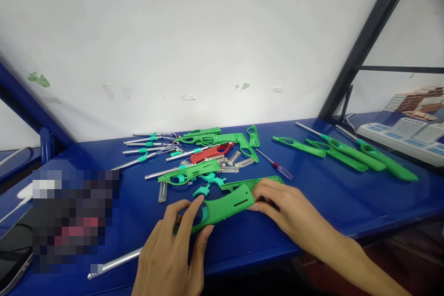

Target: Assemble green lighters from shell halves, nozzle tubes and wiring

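Some of the held lighter [227, 206] hides behind the left hand [169, 245].

- Brightly, evenly lit across the white wall [208, 32].
- Dim beneath the blue table [347, 203].
- Stretched and softened toward the sides.
- Coarsely pixelated at lower left.

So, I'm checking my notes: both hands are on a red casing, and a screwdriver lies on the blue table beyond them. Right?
Only the colour is wrong: the head view shows the left hand and right hand on a green casing, not red. The rest stands.
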`<action>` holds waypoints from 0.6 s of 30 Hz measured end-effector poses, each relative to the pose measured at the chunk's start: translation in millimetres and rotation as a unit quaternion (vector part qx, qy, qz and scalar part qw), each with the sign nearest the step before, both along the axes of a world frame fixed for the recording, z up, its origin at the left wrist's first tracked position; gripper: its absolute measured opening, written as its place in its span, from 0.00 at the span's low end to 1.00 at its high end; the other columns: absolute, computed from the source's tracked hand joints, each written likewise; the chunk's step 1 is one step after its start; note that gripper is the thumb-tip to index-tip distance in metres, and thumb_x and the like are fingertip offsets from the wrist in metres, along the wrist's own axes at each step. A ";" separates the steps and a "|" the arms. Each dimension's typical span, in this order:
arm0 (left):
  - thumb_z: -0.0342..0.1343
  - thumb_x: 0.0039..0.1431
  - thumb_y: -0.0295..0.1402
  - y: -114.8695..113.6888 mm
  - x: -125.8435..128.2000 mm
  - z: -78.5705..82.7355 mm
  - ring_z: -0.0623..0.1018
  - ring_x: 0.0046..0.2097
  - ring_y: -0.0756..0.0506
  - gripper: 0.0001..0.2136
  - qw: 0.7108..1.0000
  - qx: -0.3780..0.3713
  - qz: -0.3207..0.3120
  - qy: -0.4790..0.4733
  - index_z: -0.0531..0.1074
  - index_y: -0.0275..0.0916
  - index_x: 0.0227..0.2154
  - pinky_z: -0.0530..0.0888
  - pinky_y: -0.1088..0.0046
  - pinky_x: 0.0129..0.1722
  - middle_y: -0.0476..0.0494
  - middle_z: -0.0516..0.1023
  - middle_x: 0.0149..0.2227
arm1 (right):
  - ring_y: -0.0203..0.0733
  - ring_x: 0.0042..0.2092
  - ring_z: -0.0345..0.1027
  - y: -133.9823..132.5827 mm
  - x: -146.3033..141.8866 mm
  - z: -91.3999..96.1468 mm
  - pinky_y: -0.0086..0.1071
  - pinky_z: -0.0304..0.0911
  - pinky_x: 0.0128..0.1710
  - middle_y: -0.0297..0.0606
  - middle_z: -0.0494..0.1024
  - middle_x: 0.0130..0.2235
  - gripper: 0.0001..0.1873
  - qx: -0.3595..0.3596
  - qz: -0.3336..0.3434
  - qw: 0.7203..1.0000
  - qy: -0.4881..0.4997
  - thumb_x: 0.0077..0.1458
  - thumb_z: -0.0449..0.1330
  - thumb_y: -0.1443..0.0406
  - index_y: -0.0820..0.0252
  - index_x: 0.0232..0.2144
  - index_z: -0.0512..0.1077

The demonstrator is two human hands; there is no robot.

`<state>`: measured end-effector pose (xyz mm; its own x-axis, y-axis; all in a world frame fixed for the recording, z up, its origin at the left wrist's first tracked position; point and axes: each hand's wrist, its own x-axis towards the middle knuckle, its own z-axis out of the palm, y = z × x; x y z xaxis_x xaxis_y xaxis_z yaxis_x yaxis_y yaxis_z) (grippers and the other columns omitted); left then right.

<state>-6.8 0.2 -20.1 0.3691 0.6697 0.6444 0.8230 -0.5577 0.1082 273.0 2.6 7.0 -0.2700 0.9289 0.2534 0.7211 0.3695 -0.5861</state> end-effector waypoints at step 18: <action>0.53 0.75 0.40 0.3 0.8 0.4 0.82 0.47 0.37 0.21 0.997 -0.040 -0.058 0.043 0.66 0.49 0.67 0.84 0.52 0.46 0.40 0.77 0.51 | 0.43 0.42 0.77 -8.2 12.1 21.9 0.34 0.62 0.43 0.29 0.82 0.43 0.12 -0.023 -0.009 0.998 -0.055 0.76 0.54 0.55 0.50 0.41 0.73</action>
